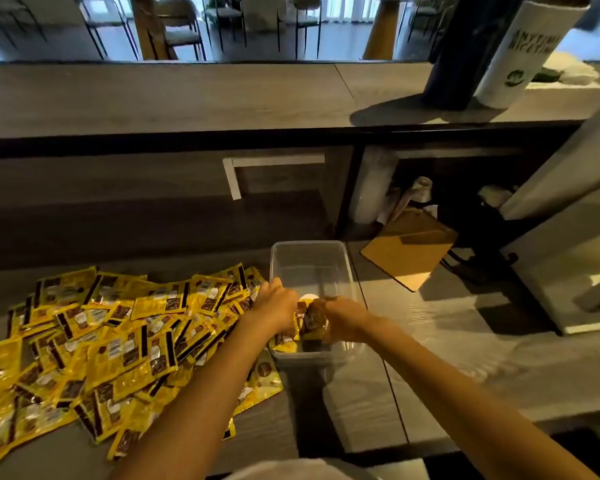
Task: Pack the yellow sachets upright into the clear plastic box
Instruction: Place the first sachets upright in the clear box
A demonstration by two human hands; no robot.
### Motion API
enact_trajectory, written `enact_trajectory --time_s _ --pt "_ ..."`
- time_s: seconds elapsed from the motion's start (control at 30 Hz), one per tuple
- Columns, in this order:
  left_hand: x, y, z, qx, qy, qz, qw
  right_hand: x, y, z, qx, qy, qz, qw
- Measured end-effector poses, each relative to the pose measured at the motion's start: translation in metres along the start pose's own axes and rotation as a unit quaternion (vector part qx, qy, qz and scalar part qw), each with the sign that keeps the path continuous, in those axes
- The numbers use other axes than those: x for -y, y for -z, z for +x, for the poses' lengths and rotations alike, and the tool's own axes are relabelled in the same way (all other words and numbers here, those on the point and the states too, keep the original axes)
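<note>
Head view: left hand [278, 306] and right hand [347, 317] grip sachets [309, 321] upright, long axis vertical, in box [312, 249].

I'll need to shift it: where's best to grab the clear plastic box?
Probably grip the clear plastic box by its right long rim, coming from the right: that side stands free, while the sachet pile crowds its left wall.

We wore one wide-angle head camera, looking forward and down over the counter [430, 306], close above its near edge.
</note>
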State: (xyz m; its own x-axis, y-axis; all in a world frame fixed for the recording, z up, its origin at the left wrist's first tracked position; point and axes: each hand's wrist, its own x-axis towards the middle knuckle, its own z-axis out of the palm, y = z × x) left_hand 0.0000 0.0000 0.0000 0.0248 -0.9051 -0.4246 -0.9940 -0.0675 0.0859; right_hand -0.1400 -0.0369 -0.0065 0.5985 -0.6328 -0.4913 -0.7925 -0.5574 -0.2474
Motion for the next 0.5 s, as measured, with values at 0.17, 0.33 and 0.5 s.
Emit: enact_trajectory --time_s 0.17,0.33,0.5 --pt "-0.004 -0.004 -0.003 0.012 0.002 0.057 0.998 0.004 -0.019 0.013 -0.005 -0.01 -0.106 0.994" --pt "0.001 0.0 -0.002 -0.048 0.021 -0.002 0.999 0.001 -0.01 0.013 -0.045 -0.003 -0.034 0.998" --pt "0.0 0.023 -0.007 -0.153 0.097 -0.109 0.977 -0.001 0.006 0.004 -0.191 0.008 0.007 0.981"
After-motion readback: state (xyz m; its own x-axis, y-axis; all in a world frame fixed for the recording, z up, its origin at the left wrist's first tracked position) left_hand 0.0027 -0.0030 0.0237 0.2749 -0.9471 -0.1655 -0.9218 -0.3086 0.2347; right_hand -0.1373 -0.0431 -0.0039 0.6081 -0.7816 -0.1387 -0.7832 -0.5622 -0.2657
